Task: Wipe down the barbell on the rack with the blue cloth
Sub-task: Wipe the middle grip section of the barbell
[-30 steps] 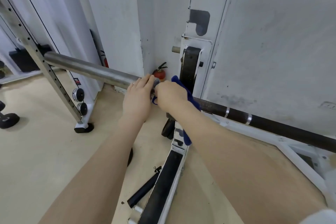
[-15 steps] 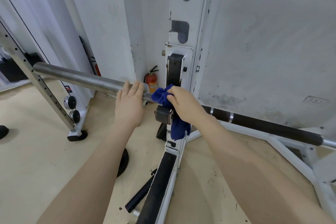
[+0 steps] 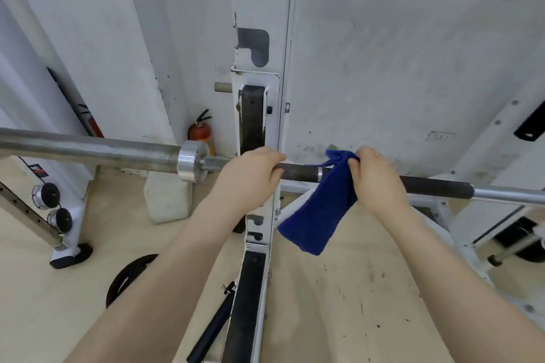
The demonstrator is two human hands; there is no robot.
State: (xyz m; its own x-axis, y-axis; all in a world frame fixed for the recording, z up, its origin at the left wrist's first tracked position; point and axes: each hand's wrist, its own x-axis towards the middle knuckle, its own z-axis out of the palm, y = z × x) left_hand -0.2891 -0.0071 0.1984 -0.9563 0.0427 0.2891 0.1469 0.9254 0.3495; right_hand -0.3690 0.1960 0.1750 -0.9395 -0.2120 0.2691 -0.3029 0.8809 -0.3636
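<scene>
1. Beige gym flooring [image 3: 339,318], speckled with dark marks, fills the bottom of the frame; one black bar piece [image 3: 212,333] lies on it beside the rack's white-and-black base rail [image 3: 247,298], and one dark weight plate [image 3: 124,277] lies at lower left.
2. Two bare forearms reach up from the bottom edge.
3. One barbell [image 3: 300,171] crosses the middle of the frame, left to right, with one silver collar [image 3: 190,165] left of centre.
4. One left hand [image 3: 247,177] grips the bar at centre, fingers curled over it.
5. One right hand [image 3: 377,180] pinches one blue cloth [image 3: 321,212] against the dark knurled stretch, right of centre; the cloth hangs below the bar.
6. One white rack upright [image 3: 256,47] stands behind, with two hook cut-outs showing.
7. One red fire extinguisher [image 3: 200,131] stands by the scuffed white wall [image 3: 398,68].
8. Two knobbed pegs [image 3: 53,206] sit on a frame at far left.
</scene>
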